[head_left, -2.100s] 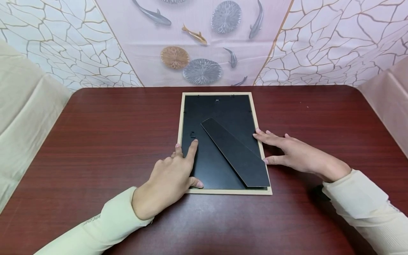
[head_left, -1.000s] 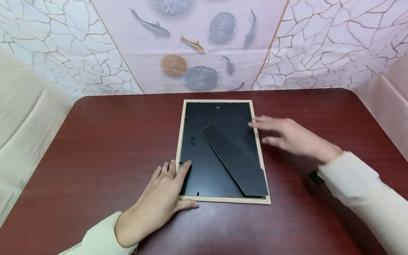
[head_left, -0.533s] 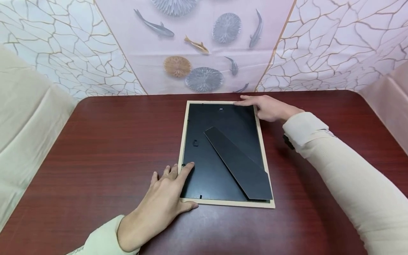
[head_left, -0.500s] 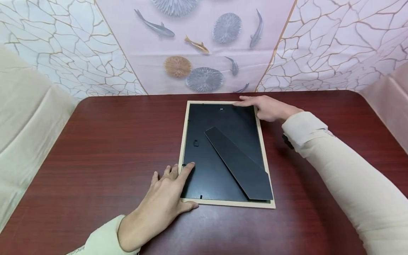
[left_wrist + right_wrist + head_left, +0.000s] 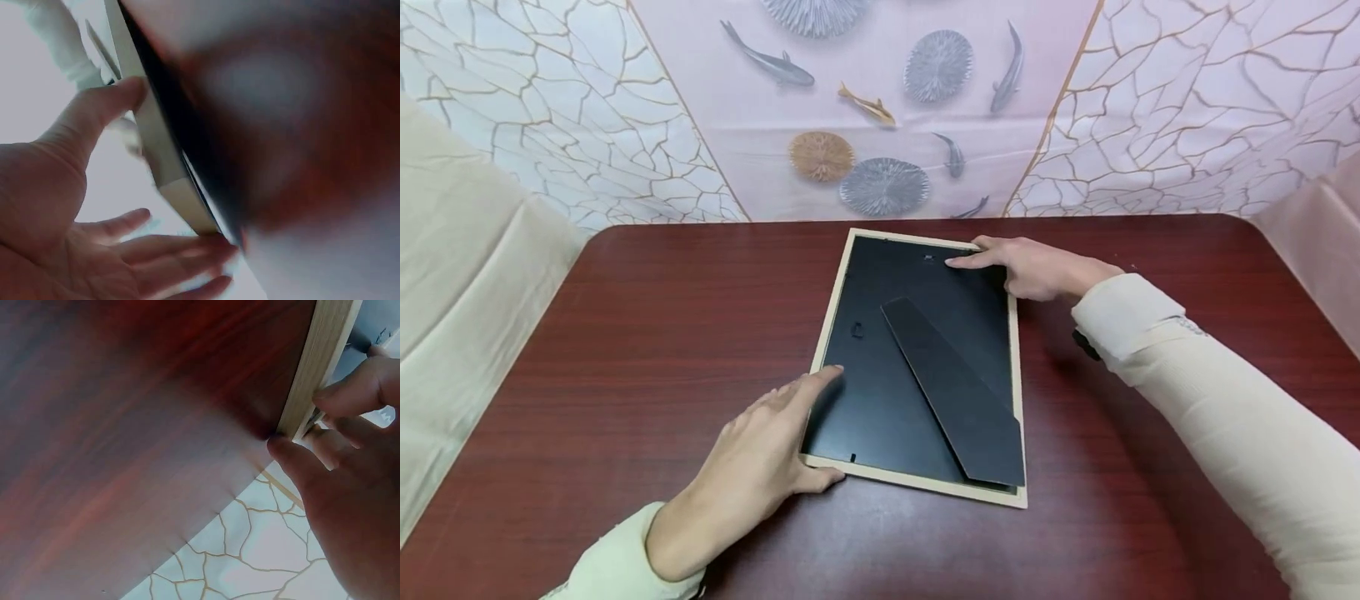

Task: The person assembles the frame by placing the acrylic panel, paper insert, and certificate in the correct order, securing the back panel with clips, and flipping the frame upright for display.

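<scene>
A picture frame (image 5: 887, 392) lies face down on the table, black backing up inside a pale wooden rim. Its black easel leg (image 5: 958, 392) slants across the backing toward the near right corner. My left hand (image 5: 752, 454) grips the near left corner, thumb at the near edge and index finger over the backing. In the left wrist view the thumb presses the rim's wooden side (image 5: 153, 131), fingers round the corner. My right hand (image 5: 1030, 265) holds the far right corner, one finger reaching onto the backing. The right wrist view shows fingertips against the rim (image 5: 322, 356).
The dark red wooden table (image 5: 662, 350) stretches out on both sides of the frame. Behind it hangs a patterned cloth (image 5: 880, 108) with fish and gold-veined panels. Plain pale cloth (image 5: 467, 292) hangs at the left side.
My right hand has gone from the frame's right side to its far right corner. Over the last half second the frame has turned slightly clockwise, its near end shifting left with my left hand.
</scene>
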`<state>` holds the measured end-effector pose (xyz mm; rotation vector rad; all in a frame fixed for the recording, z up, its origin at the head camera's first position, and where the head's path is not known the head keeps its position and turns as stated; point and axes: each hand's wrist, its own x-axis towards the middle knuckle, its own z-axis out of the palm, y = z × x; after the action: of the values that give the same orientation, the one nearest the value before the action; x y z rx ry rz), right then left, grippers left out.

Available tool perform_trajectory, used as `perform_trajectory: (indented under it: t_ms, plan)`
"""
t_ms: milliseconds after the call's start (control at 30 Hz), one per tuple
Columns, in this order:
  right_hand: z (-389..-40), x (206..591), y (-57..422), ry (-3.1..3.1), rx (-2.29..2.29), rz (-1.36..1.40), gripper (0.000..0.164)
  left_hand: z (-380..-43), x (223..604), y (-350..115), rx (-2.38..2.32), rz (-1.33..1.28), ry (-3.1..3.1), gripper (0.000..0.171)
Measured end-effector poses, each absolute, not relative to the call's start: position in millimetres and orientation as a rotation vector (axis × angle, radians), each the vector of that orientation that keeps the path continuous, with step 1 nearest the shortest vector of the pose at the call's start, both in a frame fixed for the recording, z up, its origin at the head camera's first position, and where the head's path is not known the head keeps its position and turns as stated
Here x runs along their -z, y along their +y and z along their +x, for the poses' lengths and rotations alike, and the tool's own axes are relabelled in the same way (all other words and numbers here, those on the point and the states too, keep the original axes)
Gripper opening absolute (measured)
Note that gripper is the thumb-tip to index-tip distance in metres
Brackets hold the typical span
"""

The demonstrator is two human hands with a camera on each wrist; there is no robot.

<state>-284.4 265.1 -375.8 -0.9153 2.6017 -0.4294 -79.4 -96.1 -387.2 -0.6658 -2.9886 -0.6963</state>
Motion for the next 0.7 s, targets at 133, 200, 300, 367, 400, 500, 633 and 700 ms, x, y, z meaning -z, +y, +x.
perform_trajectory:
  t_ms: [133, 200, 300, 367, 400, 500, 633, 700]
  plan:
    - [-274.3, 373.4, 270.8, 2.621, 0.454, -0.938, 0.093, -83.8, 377.5, -111.4, 0.838, -0.701, -2.951, 0.105]
    - [-268.4, 372.8, 271.5, 2.635, 0.469, -0.956, 0.091, -86.6, 373.4, -119.2, 0.927, -0.717, -2.917, 0.103]
    - [-258.7, 373.7, 275.9, 2.678, 0.486, -0.984, 0.089, -89.9, 365.7, -129.2, 1.107, -0.745, -2.842, 0.095]
    - [-251.5, 374.0, 278.0, 2.713, 0.485, -0.976, 0.088, -91.4, 360.1, -135.0, 1.186, -0.773, -2.781, 0.089]
    - [-248.1, 374.4, 279.1, 2.733, 0.486, -0.969, 0.088, -91.8, 356.9, -137.2, 1.211, -0.779, -2.758, 0.085]
    - [-236.8, 374.7, 281.7, 2.774, 0.507, -0.912, 0.09, -92.4, 349.2, -140.3, 1.18, -0.771, -2.72, 0.08]
    - [-223.8, 376.5, 282.6, 2.807, 0.542, -0.886, 0.091, -95.3, 343.1, -137.8, 0.954, -0.747, -2.71, 0.08]
    - [-218.2, 377.0, 281.7, 2.822, 0.554, -0.882, 0.089, -98.8, 340.6, -135.7, 0.84, -0.766, -2.688, 0.079]
